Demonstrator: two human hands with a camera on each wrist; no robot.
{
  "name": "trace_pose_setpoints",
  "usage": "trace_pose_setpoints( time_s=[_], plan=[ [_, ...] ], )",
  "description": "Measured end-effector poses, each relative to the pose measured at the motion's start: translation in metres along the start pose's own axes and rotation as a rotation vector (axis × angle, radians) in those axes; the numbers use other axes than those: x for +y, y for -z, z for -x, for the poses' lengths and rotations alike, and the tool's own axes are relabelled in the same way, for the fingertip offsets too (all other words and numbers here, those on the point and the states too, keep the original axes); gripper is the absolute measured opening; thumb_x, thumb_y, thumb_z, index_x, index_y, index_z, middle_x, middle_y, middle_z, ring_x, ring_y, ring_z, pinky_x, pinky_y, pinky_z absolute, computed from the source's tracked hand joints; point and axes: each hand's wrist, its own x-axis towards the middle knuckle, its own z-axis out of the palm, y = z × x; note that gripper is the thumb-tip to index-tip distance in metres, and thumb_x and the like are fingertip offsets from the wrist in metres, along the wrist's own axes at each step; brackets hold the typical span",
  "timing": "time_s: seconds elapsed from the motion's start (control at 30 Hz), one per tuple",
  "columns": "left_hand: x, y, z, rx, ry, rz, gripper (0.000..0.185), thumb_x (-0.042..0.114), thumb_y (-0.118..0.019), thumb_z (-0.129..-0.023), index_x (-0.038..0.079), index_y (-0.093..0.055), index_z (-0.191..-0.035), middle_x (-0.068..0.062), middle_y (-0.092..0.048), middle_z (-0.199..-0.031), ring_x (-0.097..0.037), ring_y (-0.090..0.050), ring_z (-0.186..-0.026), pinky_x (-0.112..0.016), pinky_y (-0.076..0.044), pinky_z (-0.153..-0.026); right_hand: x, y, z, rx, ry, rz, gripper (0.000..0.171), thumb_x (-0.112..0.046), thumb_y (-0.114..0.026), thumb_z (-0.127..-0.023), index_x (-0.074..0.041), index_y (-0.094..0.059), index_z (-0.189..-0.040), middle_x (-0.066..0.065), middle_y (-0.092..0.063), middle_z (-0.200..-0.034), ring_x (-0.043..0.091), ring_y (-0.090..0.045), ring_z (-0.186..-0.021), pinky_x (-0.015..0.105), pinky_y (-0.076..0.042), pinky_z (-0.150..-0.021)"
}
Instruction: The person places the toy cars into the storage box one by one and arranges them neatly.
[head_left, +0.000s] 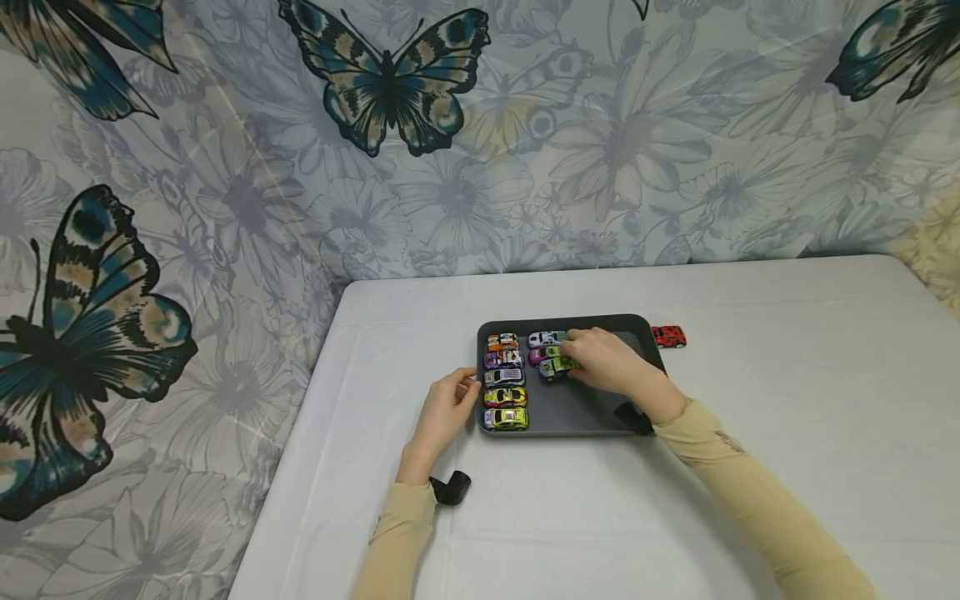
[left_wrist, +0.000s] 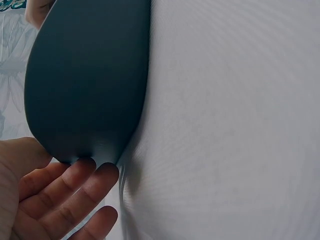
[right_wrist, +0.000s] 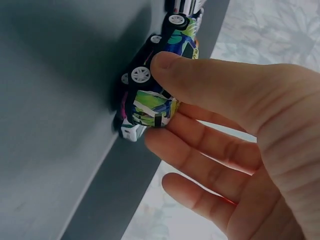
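A dark grey tray (head_left: 592, 408) lies on the white table. Along its left side stands a column of several toy cars, from an orange one (head_left: 502, 342) at the far end to a yellow one (head_left: 506, 418) at the near end. A second column holds a silver car (head_left: 546, 339), a pink car (head_left: 542, 355) and a green car (head_left: 557, 367). My right hand (head_left: 579, 362) pinches the green car (right_wrist: 150, 102) between thumb (right_wrist: 200, 80) and fingers, its wheels on the tray (right_wrist: 50, 100). My left hand (head_left: 465, 392) rests at the tray's left edge, fingertips (left_wrist: 82, 172) touching the rim (left_wrist: 85, 75).
A red toy car (head_left: 668, 336) sits on the table just off the tray's far right corner. The table's left edge and a butterfly-patterned cloth wall lie to the left and behind. The right half of the tray is bare.
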Motion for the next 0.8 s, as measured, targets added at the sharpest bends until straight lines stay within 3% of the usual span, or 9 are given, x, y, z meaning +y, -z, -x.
trace_pose_setpoints(
  time_s=[0.47, 0.8],
  plan=[
    [0.000, 0.000, 0.000, 0.000, -0.012, -0.001, 0.026, 0.012, -0.057, -0.092, -0.002, -0.061, -0.113, -0.007, -0.065, -0.088, -0.008, -0.057, -0.064, -0.022, -0.048, -0.058, -0.002, -0.003, -0.008, -0.052, -0.001, -0.032, 0.021, -0.009, -0.082, -0.067, -0.006, -0.064, -0.079, 0.004, -0.056, -0.075, 0.020, -0.057, -0.064, 0.041, -0.047, -0.067],
    [0.001, 0.001, 0.000, -0.008, 0.005, 0.000, 0.026, 0.014, -0.056, -0.092, 0.000, -0.062, -0.114, -0.007, -0.065, -0.089, -0.008, -0.057, -0.065, -0.021, -0.048, -0.058, -0.002, -0.007, -0.012, -0.085, -0.006, -0.048, 0.020, -0.011, -0.082, -0.068, -0.006, -0.065, -0.078, 0.003, -0.056, -0.075, 0.016, -0.054, -0.061, 0.035, -0.047, -0.060]
  ],
)
